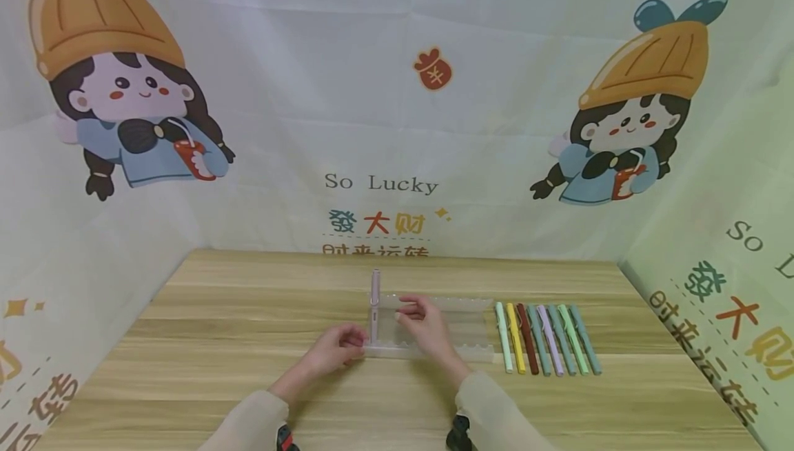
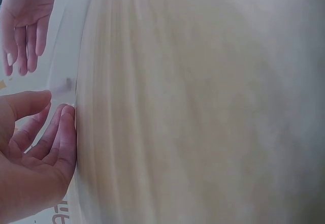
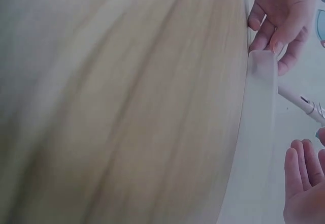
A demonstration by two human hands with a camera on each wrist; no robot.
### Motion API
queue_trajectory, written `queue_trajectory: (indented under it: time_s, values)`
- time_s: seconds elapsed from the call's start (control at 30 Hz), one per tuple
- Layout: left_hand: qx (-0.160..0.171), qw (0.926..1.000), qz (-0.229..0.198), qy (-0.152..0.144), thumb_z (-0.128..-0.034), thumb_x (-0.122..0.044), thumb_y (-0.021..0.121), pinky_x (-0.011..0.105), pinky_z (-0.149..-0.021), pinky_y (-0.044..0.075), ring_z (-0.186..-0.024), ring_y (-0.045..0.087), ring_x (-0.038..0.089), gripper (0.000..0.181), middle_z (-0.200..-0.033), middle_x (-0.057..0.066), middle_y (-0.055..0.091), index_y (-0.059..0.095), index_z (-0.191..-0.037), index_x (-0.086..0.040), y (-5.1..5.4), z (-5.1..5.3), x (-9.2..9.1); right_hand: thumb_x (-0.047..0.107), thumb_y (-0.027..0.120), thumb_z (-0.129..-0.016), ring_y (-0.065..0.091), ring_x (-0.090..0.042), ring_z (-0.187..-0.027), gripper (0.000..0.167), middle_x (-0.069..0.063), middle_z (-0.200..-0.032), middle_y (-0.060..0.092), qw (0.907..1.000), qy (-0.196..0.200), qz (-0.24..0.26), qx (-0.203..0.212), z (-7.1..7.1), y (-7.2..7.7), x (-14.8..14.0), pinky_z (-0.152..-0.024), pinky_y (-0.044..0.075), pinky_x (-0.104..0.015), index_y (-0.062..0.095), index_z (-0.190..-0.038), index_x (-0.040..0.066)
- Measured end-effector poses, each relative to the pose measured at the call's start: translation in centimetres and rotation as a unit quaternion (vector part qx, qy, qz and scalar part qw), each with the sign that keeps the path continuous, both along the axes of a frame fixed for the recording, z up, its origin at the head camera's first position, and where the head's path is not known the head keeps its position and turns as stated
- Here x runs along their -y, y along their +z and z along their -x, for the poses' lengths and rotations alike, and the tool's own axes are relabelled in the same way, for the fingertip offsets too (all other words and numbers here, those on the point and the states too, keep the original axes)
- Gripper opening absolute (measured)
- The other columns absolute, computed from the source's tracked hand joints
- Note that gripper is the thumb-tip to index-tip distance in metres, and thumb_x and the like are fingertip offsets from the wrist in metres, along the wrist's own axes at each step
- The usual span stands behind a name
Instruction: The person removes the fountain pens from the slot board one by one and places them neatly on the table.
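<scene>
A clear plastic pen rack (image 1: 428, 352) with notched edges lies in the middle of the table. One pale pink pen (image 1: 375, 306) rests across its left end. My left hand (image 1: 338, 351) holds the rack's left front corner between thumb and fingertips; the right wrist view shows this left hand (image 3: 284, 23) at the corner too. Over the middle of the rack, my right hand (image 1: 428, 327) hovers with loose fingers and grips nothing. Its fingers look relaxed in the left wrist view, where the right hand (image 2: 29, 18) hangs apart from the rack.
To the right of the rack, several capped pens lie in a row, among them a yellow pen (image 1: 516, 338), a dark red pen (image 1: 528, 338) and a purple pen (image 1: 550, 341). A printed cloth (image 1: 298, 92) hangs behind the wooden table (image 1: 236, 313).
</scene>
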State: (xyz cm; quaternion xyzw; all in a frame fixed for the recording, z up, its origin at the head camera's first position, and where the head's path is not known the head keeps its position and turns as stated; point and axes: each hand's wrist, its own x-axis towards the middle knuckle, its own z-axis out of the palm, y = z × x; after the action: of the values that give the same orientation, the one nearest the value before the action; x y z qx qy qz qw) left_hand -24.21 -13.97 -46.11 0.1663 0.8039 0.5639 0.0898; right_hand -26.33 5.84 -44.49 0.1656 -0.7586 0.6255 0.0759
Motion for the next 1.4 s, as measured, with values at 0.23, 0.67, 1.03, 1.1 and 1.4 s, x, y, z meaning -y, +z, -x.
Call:
queue_trajectory:
  time_s: [0.23,0.67,1.03,1.1,1.4]
  values:
    - [0.004,1.0000,0.001,0.004,-0.0819,0.006,0.052,0.039,-0.062,0.047,-0.074,0.052,0.020,0.019,-0.086,0.014,0.055,0.051,-0.099,0.013,1.3,-0.7,-0.3,-0.004,0.059,-0.078,0.059,-0.028,-0.082,0.034,-0.021,-0.090,0.061,1.0000,-0.001,-0.005,-0.004,0.0,0.4,1.0,-0.072,0.048,-0.031,0.050,-0.111,-0.004]
    - [0.009,1.0000,0.000,0.001,-0.0826,0.001,0.054,0.033,-0.060,0.047,-0.074,0.052,0.017,0.021,-0.087,0.010,0.055,0.052,-0.101,0.010,0.0,0.1,0.1,-0.006,0.060,-0.077,0.060,-0.023,-0.080,0.039,-0.015,-0.088,0.062,0.9990,0.010,-0.042,-0.013,0.7,0.5,2.2,-0.070,0.048,-0.026,0.050,-0.114,0.001]
    - [0.002,1.0000,-0.002,-0.007,-0.0819,0.007,0.051,0.041,-0.064,0.047,-0.076,0.053,0.023,0.019,-0.087,0.019,0.054,0.049,-0.099,0.015,1.7,-0.9,-0.4,-0.010,0.058,-0.077,0.059,-0.035,-0.079,0.040,-0.026,-0.088,0.060,0.9994,0.026,-0.019,-0.014,-0.7,2.7,3.0,-0.070,0.049,-0.035,0.046,-0.114,-0.007]
    - [-0.001,0.9999,-0.002,-0.011,-0.0818,0.007,0.051,0.040,-0.063,0.047,-0.075,0.052,0.022,0.019,-0.087,0.020,0.054,0.049,-0.099,0.016,2.3,-1.3,-0.5,-0.009,0.059,-0.077,0.060,-0.032,-0.078,0.040,-0.023,-0.087,0.061,0.9994,0.027,-0.019,-0.013,0.0,1.8,3.1,-0.069,0.049,-0.033,0.047,-0.115,-0.005]
    - [-0.002,1.0000,0.002,-0.008,-0.0818,0.008,0.051,0.042,-0.062,0.047,-0.074,0.052,0.021,0.018,-0.086,0.018,0.054,0.049,-0.098,0.016,2.3,-1.3,-0.4,-0.009,0.060,-0.076,0.060,-0.032,-0.077,0.042,-0.023,-0.087,0.061,0.9992,0.031,-0.024,-0.004,0.5,1.3,3.3,-0.068,0.049,-0.033,0.046,-0.115,-0.005]
